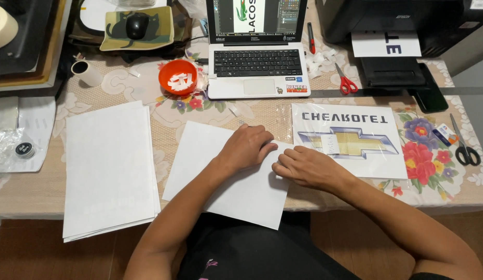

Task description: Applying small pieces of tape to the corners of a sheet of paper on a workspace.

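A blank white sheet [221, 176] lies tilted on the table in front of me, its near corner hanging over the front edge. My left hand [246, 147] rests flat on the sheet's upper right part. My right hand [306, 167] presses fingertips on the sheet's right edge, close to the left hand. Just right of my hands lies a printed sheet [350, 139] with mirrored lettering and a gold cross-shaped emblem.
A stack of white sheets [109, 168] lies at the left. Behind are an open laptop [257, 65], an orange bowl [177, 77] of paper scraps, red scissors [347, 82], a black printer [402, 31], black scissors [463, 148] and a tape roll [86, 71].
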